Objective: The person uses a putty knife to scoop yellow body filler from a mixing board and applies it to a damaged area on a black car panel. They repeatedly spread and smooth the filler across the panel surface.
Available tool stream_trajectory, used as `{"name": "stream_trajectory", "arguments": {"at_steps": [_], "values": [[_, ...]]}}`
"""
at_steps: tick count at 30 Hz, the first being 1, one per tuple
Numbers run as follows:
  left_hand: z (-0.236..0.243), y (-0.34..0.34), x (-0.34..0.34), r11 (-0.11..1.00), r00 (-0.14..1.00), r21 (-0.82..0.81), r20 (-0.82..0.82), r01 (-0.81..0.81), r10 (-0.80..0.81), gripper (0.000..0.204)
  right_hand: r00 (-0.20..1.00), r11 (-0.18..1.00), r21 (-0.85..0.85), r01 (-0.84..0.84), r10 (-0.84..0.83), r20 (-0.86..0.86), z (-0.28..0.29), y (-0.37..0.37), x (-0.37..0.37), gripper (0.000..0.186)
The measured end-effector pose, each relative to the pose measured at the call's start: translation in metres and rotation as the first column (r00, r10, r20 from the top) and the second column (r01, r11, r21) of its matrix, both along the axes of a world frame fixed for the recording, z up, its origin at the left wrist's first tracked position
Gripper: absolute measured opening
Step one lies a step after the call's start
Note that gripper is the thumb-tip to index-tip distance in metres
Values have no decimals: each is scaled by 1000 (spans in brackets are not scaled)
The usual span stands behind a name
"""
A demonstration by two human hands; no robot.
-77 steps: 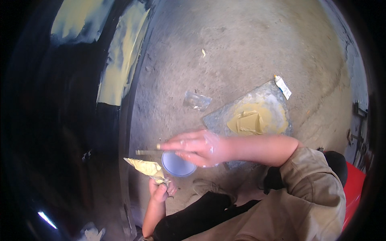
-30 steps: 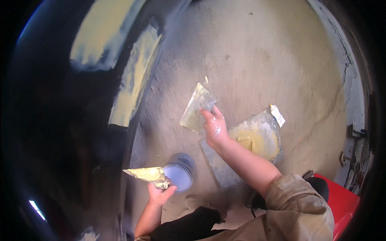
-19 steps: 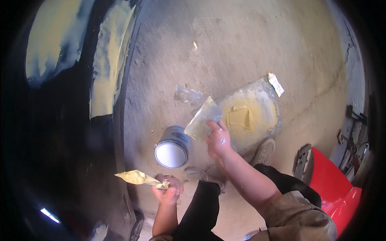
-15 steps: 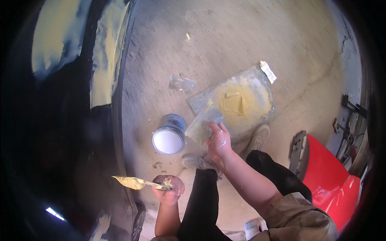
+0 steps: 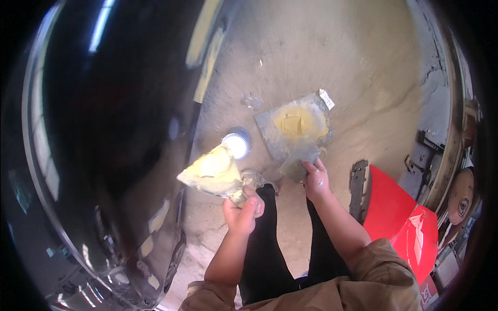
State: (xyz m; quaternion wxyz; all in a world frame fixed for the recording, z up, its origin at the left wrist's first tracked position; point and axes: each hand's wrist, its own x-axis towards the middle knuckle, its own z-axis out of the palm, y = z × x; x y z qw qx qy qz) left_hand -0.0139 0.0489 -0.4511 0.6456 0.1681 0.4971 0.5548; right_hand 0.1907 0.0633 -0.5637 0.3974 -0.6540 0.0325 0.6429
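My left hand [image 5: 244, 213] is closed round the handle of a putty knife [image 5: 211, 173]. Pale yellow filler coats its broad blade, which points up and left beside the black car [image 5: 129, 140]. Between the fingers and thumb of my right hand [image 5: 316, 180] is a thin, translucent plastic spreader [image 5: 296, 165]. That spreader is over the near edge of a grey mixing board [image 5: 265, 136], where a patch of yellow filler [image 5: 294, 123] lies spread. Dried-looking yellow filler patches [image 5: 210, 72] mark the car's side. Whitish smears show on my right hand.
An open tin [image 5: 237, 145] with a white inside stands on the floor behind the putty knife. A white tube [image 5: 326, 99] lies at the board's far corner, and a clear plastic piece [image 5: 251, 100] left of the board. A red body panel [image 5: 397, 207] is at the right.
My left hand has come up and rightward, and the putty knife's coated face now shows broadly. The view has shifted, showing more of the car. The right hand still holds the spreader.
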Motion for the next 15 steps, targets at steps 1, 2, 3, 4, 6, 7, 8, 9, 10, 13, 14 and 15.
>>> {"name": "stream_trajectory", "arguments": {"at_steps": [1,2,3,4,6,7,8,9,10,13,14,15], "values": [[20,2,1,999,1000,51,-8,15,-15,20,1000,997,78,19,-20,3,25,3,2,27],[37,6,-3,998,999,35,19,45,-46,18,999,997,75,1,-4,40,47,9,-1,28],[59,1,-3,997,997,18,39,69,-70,15,999,991,129,-27,21,47,73,6,2,28],[78,-6,-5,996,994,0,62,87,-87,14,997,985,162,-57,48,62,99,1,4,28],[109,-18,-13,988,984,44,94,146,-150,12,992,972,224,-76,52,112,145,-10,2,29],[124,-28,-15,985,981,12,86,171,-171,15,990,964,247,-101,72,123,167,-19,1,30],[138,-38,-19,974,954,37,198,222,-225,14,991,955,285,-87,53,124,186,-27,0,32],[151,-46,-23,960,913,101,296,260,-279,14,993,942,327,-73,38,112,203,-33,-4,34],[162,-54,-22,962,881,155,389,224,-268,17,994,922,376,-90,60,93,217,-41,-6,36],[188,-76,-16,932,786,343,541,119,-300,29,988,906,394,-155,142,63,246,-61,-7,40],[195,-83,-14,911,752,400,570,98,-331,33,988,925,348,-152,133,78,250,-66,-7,41],[201,-92,-11,917,778,394,555,66,-294,29,983,896,406,-180,174,52,253,-72,-6,41]]}}
